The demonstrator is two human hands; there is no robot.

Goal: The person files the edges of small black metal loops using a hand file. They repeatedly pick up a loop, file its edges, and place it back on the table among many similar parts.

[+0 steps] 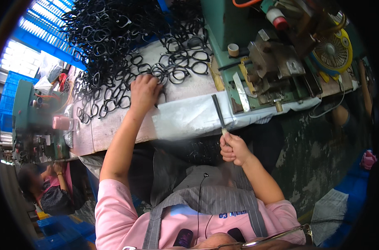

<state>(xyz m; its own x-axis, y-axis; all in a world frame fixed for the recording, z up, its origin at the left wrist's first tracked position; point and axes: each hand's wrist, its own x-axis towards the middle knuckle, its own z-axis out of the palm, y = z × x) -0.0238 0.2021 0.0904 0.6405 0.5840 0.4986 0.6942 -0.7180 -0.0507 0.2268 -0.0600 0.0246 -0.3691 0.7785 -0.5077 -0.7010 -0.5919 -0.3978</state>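
My left hand (145,92) reaches onto the near edge of a spread of black eyeglass frames (178,74) on the table. Its fingers are bent down and drawn together at a black frame, part of which sticks out beside the palm; the fingertips are partly hidden. In front of my body, my right hand (236,150) is closed around the pale handle of a file (218,111). The file's long dark blade points up and away, over a white sheet (185,118) at the table's front edge.
Behind my left hand rises a large heap of black frames (114,25). A green machine (277,66) stands at the right, with a tape roll (233,50) and a yellow fan (333,52) near it. At far left are another machine (25,104) and a seated person (52,187).
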